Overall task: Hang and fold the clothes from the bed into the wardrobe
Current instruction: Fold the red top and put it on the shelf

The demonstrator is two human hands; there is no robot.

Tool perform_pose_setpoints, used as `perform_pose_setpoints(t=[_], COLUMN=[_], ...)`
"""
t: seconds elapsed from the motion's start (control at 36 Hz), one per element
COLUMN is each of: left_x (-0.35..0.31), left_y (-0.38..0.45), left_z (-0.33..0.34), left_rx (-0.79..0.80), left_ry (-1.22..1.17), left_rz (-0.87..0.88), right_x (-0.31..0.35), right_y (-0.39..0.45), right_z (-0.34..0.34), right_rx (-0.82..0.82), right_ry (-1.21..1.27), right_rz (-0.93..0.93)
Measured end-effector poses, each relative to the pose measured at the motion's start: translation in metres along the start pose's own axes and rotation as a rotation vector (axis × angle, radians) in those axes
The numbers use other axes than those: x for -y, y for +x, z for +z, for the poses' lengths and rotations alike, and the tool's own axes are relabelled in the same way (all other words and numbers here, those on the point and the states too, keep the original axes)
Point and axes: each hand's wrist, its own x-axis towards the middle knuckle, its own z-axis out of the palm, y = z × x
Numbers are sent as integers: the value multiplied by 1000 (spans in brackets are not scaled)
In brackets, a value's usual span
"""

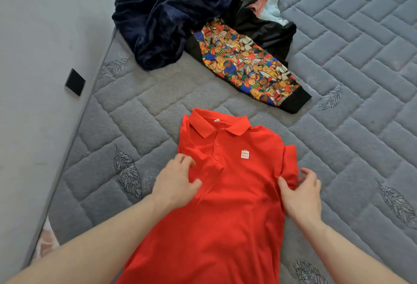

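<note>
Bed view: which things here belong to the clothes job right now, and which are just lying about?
In the job:
red polo shirt, spread front-up on the mattress
left hand and right hand, each gripping a side of it
pile still to do: navy fleece, bear-print garment, black garment, light blue item

Lying about:
black square on the wall

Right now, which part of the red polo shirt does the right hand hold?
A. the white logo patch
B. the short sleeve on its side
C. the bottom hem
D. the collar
B: the right hand pinches the edge of the short sleeve of the red polo shirt, while the collar and the logo patch lie untouched further up.
</note>
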Motion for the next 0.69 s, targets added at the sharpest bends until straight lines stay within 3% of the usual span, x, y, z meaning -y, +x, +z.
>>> perform_pose_setpoints(t=[0.06,0.19,0.31,0.42,0.53,0.61,0.69], left_x=[7,30,27,23,25,26,27], left_y=[2,1,2,10,13,13,12], left_z=[-2,13,24,23,21,21,21], left_rx=[-65,259,347,401,420,420,416], left_ry=[48,167,273,284,285,298,291], left_rz=[5,-33,-21,-55,-56,-49,-52], right_x=[2,4,8,31,62,79,85], right_y=[11,31,36,22,-5,-30,-47], right_z=[-2,-3,5,11,21,34,52], right_rx=[28,175,333,297,230,307,512], right_ry=[22,163,307,355,392,249,63], right_rz=[63,224,285,136,-126,-315,-408])
